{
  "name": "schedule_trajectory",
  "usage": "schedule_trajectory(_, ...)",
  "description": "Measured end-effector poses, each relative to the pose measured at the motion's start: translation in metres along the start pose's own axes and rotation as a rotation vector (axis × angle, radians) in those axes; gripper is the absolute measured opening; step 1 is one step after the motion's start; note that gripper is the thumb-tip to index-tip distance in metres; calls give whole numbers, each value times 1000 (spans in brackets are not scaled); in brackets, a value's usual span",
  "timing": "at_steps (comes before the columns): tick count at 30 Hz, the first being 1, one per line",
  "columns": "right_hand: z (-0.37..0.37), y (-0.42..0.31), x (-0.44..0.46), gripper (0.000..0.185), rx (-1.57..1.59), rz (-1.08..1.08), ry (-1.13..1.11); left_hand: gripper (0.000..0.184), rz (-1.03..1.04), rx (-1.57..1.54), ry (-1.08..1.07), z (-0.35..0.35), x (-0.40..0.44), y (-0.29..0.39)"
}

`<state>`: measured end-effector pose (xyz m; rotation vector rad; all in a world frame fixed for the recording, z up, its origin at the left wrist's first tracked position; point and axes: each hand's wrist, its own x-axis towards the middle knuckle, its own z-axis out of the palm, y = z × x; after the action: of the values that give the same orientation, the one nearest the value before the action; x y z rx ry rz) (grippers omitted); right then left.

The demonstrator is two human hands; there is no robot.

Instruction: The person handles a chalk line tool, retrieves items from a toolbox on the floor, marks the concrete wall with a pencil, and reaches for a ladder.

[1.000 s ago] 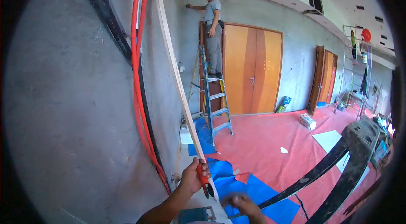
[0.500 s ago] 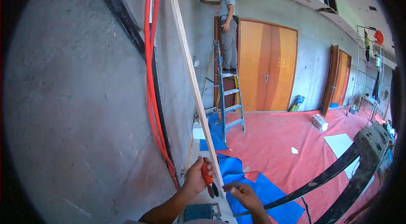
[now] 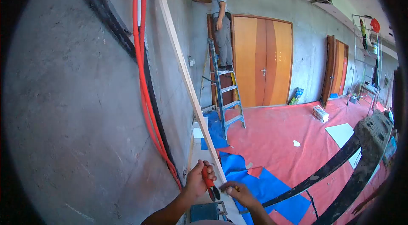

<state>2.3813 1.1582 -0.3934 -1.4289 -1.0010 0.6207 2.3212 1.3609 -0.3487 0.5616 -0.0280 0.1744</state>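
Observation:
My left hand (image 3: 196, 183) is closed around a red-and-black handled tool (image 3: 208, 177), which looks like pliers; its far end is hidden in the fist. Close beside it, my right hand (image 3: 241, 195) has its fingers pinched together near the lower end of a long wooden strip (image 3: 183, 67). Something small and yellowish shows at those fingers, too small to name. The strip leans up along the grey wall. Two red conduits (image 3: 146, 97) run down the wall to the left of it.
A person (image 3: 221, 17) stands on a stepladder (image 3: 225, 93) by wooden double doors (image 3: 250, 59). Blue sheeting (image 3: 284, 195) lies over red floor covering (image 3: 263, 136). A dirty grey block with black straps (image 3: 374, 133) juts in at right. Scaffolding (image 3: 355, 51) stands farther back.
The view has shifted slightly, moving the wall, ladder and strip up and left in the picture. Both hands keep their grips near the strip's lower end. The person on the ladder has turned slightly.

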Motion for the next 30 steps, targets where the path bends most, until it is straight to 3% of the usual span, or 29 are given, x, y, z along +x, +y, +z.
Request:
schedule_trajectory(2, 10, -16, 9, 58, 67, 90, 10, 34, 8, -10, -36, 1, 0, -3)
schedule_trajectory(4, 22, -5, 10, 60, 120, 33, -7, 34, 15, -26, -67, 1, 0, -3)
schedule_trajectory(7, 12, 6, -1, 55, 384, 218, -24, 33, 18, -29, -129, 0, 0, 9)
schedule_trajectory(8, -1, 15, -7, 53, 654, -17, -314, 33, 76, -5, -125, -1, -1, 12)
schedule_trajectory(10, -4, -1, -12, 51, 919, -259, -596, 33, 127, 16, -116, -6, -3, 16)
schedule_trajectory(12, -4, -32, -17, 51, -83, -20, -2, 32, 15, -13, -34, -8, 0, 14)
schedule_trajectory(13, 6, -22, -4, 52, -89, 15, 107, 32, 19, -3, -13, 1, -2, 8)
schedule_trajectory(15, 18, -22, 7, 52, 128, 22, -16, 30, 50, 40, 65, -5, 2, -6)
schedule_trajectory(18, 30, -23, -3, 54, 232, 60, 80, 29, 40, 62, -1, 14, -1, -1)
schedule_trajectory(20, 15, -8, -11, 55, 52, -11, -187, 29, 33, 63, -30, 13, -2, -1)
schedule_trajectory(21, 12, 1, -22, 55, 251, -62, -266, 29, 100, 88, -30, 8, 2, 3)
schedule_trajectory(22, 8, -10, -28, 55, 250, -61, -253, 29, 172, 114, -29, 1, 6, 11)
schedule_trajectory(23, 1, -25, -34, 60, 137, 17, -171, 29, 43, 88, -36, -21, 14, 20)
schedule_trajectory(25, 4, -74, -35, 61, -183, 214, 62, 29, 20, 64, -56, -3, 8, 7)
schedule_trajectory(26, 8, -55, -29, 61, -170, 222, 60, 29, 8, 50, -77, 8, 4, 0)
schedule_trajectory(28, 17, -16, -5, 58, 183, 111, 57, 29, -3, 64, -27, 19, -1, -11)
schedule_trajectory(29, 30, -15, -4, 59, -21, -75, 161, 29, 2, 54, 18, 18, 1, -10)
schedule_trajectory(30, 37, -21, -6, 58, 40, -54, 143, 28, 31, 39, -12, 2, 7, -10)
